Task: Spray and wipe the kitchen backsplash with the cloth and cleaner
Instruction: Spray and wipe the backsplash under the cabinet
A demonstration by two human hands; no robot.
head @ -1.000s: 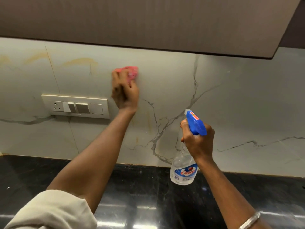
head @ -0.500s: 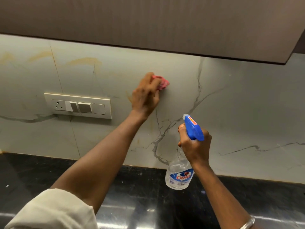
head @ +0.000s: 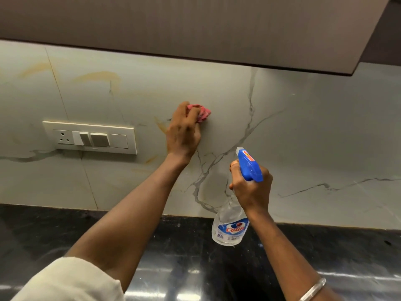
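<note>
My left hand (head: 184,131) grips a bunched pink cloth (head: 202,114) and presses it against the pale marble-patterned backsplash (head: 303,127), just right of the switch plate. My right hand (head: 251,187) holds a clear spray bottle (head: 230,227) with a blue trigger head (head: 249,166), fingers curled round its neck. The bottle hangs upright above the counter, its nozzle pointing up and left toward the wall. Most of the cloth is hidden under my fingers.
A cream switch plate with a socket (head: 91,137) is set in the wall at left. A dark overhead cabinet (head: 195,29) juts out above. The glossy black countertop (head: 65,235) runs along the bottom. Yellowish stains (head: 97,76) mark the wall's upper left.
My left hand has carried the cloth rightward across the wall, from beside the switch plate toward the grey veins, and slightly down. The right hand with the bottle has hardly moved.
</note>
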